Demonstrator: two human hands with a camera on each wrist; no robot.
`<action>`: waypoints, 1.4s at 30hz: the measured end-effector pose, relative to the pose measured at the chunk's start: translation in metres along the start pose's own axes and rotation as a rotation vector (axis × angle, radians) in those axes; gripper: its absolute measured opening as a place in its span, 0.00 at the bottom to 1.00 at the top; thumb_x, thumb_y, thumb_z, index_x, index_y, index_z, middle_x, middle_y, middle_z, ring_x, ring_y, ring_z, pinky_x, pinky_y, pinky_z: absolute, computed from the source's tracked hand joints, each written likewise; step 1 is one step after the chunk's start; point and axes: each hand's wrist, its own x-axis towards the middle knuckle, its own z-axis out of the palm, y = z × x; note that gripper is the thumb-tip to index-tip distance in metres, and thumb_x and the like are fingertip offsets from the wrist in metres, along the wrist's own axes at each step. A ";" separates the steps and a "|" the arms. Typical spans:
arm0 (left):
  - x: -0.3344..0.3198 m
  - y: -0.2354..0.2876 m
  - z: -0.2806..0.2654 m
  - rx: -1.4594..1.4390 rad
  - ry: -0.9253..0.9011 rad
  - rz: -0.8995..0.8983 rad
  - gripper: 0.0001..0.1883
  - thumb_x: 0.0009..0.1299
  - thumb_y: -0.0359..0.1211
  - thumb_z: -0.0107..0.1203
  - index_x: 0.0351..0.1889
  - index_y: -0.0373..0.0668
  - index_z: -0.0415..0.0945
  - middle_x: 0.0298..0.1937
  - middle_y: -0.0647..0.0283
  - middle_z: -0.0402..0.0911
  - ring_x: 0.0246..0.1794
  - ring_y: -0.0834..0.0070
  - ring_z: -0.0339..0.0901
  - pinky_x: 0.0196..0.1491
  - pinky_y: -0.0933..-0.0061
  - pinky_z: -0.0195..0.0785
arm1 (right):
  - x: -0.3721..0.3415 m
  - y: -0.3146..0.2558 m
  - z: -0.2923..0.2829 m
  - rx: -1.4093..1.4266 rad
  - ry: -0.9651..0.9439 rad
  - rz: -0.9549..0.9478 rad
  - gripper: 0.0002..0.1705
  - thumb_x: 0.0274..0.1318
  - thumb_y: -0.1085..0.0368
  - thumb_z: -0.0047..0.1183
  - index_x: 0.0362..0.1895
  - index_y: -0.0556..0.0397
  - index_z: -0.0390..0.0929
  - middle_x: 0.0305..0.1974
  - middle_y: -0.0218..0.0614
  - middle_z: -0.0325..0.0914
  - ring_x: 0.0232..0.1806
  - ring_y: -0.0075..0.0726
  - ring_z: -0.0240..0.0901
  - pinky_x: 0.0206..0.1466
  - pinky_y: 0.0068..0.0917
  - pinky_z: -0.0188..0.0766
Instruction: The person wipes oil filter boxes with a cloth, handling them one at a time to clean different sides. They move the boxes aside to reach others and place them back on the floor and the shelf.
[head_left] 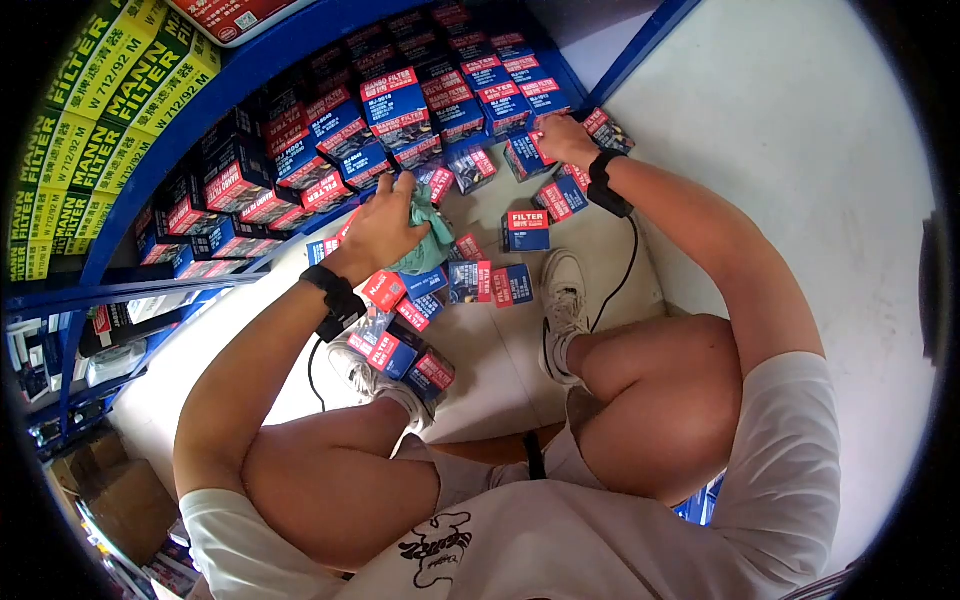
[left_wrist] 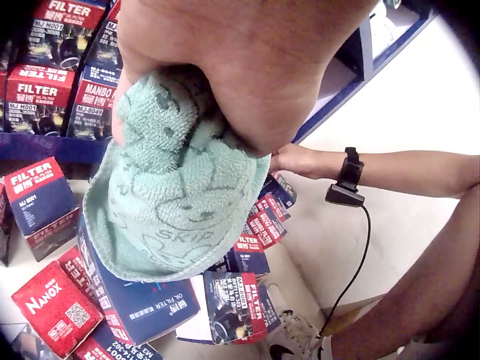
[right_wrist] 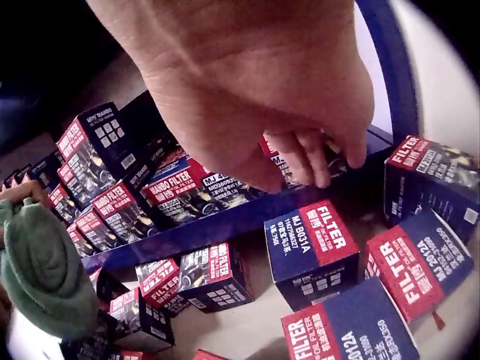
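My left hand (head_left: 385, 230) grips a bunched pale green towel (left_wrist: 176, 202) with printed outlines and lettering, its lower end hanging over the filter boxes on the floor. The folds hide most of those fingers. At the right end of the lowest shelf is my right hand (head_left: 568, 142), its fingers curled at a red-and-blue oil filter box (right_wrist: 279, 166). Much of that box is covered by the hand. Just below it, on the floor, stands another filter box (right_wrist: 311, 255) marked MJ B031A.
Stacked filter boxes (head_left: 395, 105) fill the blue-edged shelf (right_wrist: 187, 231). Several loose boxes lie on the floor between the person's shoes (head_left: 567, 290), among them a red Nanox box (left_wrist: 56, 307). A white wall (head_left: 780, 150) bounds the right side. Yellow-green Mann Filter boxes (head_left: 110, 110) stand left.
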 end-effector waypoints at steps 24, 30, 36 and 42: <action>-0.004 -0.006 0.003 -0.005 0.045 0.052 0.37 0.61 0.37 0.62 0.65 0.34 0.57 0.57 0.36 0.67 0.56 0.36 0.72 0.58 0.46 0.71 | 0.004 -0.008 -0.006 -0.058 -0.080 -0.128 0.17 0.50 0.68 0.51 0.44 0.64 0.79 0.45 0.64 0.80 0.51 0.64 0.78 0.53 0.50 0.76; -0.009 -0.005 0.001 -0.014 0.052 0.041 0.37 0.62 0.36 0.62 0.65 0.34 0.57 0.59 0.34 0.66 0.57 0.35 0.72 0.58 0.46 0.70 | -0.006 -0.012 0.013 -0.120 -0.283 -0.249 0.15 0.50 0.68 0.51 0.39 0.66 0.82 0.42 0.62 0.81 0.46 0.65 0.80 0.48 0.54 0.76; -0.013 0.005 -0.008 -0.112 0.095 0.013 0.35 0.62 0.36 0.62 0.64 0.36 0.58 0.61 0.39 0.67 0.59 0.38 0.72 0.59 0.47 0.69 | -0.017 -0.065 0.020 -0.094 -0.404 -0.349 0.18 0.47 0.70 0.53 0.44 0.67 0.80 0.44 0.60 0.81 0.48 0.63 0.79 0.51 0.51 0.75; -0.024 -0.003 -0.008 -0.111 0.136 0.070 0.33 0.61 0.35 0.63 0.62 0.37 0.61 0.59 0.42 0.68 0.59 0.40 0.71 0.59 0.50 0.70 | -0.025 -0.084 0.046 -0.253 -0.434 -0.552 0.38 0.55 0.69 0.50 0.72 0.59 0.60 0.75 0.54 0.55 0.77 0.56 0.51 0.75 0.46 0.57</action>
